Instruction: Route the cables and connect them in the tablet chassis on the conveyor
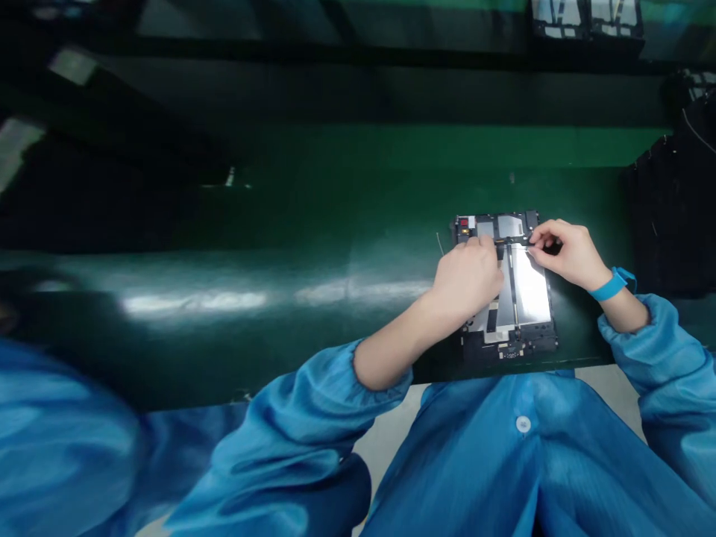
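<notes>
An opened tablet [534, 287] lies on the green bench, its silvery inner panel and dark frame facing up. A narrow black strip with small parts on it [512, 241] crosses the upper part of the tablet. My right hand [567, 253] pinches the right end of this strip between thumb and fingertips. Over the left side of the tablet, my left hand [470, 276] is closed with its knuckles up, close to the strip's left end. Its fingertips are hidden, so what they grip does not show. A blue band [612, 285] circles my right wrist.
The green bench [347, 209] stretches far to the left. Black trays or boxes [674, 209] stand at the right, and more units [587, 19] sit on the shelf at the back. Another person's blue sleeve [61, 440] is at the lower left.
</notes>
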The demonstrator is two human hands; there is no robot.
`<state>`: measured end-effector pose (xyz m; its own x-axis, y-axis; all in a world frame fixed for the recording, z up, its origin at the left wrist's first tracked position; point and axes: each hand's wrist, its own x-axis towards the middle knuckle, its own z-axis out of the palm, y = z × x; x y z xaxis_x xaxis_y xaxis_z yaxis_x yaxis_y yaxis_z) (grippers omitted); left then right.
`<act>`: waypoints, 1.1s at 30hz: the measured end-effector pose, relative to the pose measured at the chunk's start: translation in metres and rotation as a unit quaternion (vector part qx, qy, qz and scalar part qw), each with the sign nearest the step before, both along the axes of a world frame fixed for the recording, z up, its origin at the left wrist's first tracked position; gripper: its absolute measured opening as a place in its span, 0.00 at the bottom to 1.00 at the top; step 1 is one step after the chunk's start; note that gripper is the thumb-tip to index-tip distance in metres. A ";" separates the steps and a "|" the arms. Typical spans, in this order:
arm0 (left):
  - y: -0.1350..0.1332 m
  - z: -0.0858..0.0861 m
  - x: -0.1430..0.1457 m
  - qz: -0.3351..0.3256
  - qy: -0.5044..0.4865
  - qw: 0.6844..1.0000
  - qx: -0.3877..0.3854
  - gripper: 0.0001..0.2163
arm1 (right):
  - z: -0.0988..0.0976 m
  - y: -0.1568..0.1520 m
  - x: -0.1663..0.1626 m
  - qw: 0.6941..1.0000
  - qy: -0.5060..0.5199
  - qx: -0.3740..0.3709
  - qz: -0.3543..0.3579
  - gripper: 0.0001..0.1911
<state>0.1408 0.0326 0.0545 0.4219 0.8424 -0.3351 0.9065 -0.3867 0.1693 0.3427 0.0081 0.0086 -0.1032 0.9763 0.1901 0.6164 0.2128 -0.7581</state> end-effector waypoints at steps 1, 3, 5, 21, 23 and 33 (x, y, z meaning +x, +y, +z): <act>0.000 -0.001 -0.001 0.009 -0.005 1.000 0.000 0.17 | -0.003 0.000 0.002 0.999 0.034 -0.012 -0.015 0.04; 0.001 -0.003 -0.004 0.024 -0.024 0.999 -0.009 0.14 | -0.009 0.002 0.003 0.994 0.092 -0.040 -0.046 0.04; 0.003 -0.005 -0.008 0.028 -0.061 0.998 -0.014 0.11 | -0.013 0.004 0.004 0.986 0.135 -0.064 -0.068 0.05; 0.072 -0.024 0.012 -0.156 -0.263 0.949 -0.075 0.07 | -0.019 0.010 0.015 0.964 0.228 -0.118 -0.067 0.12; 0.073 -0.023 0.010 -0.155 -0.269 0.947 -0.082 0.06 | -0.019 0.009 0.015 0.964 0.231 -0.115 -0.070 0.12; 0.075 -0.024 0.013 -0.148 -0.269 0.948 -0.085 0.06 | -0.015 0.008 0.016 0.966 0.217 -0.115 -0.084 0.14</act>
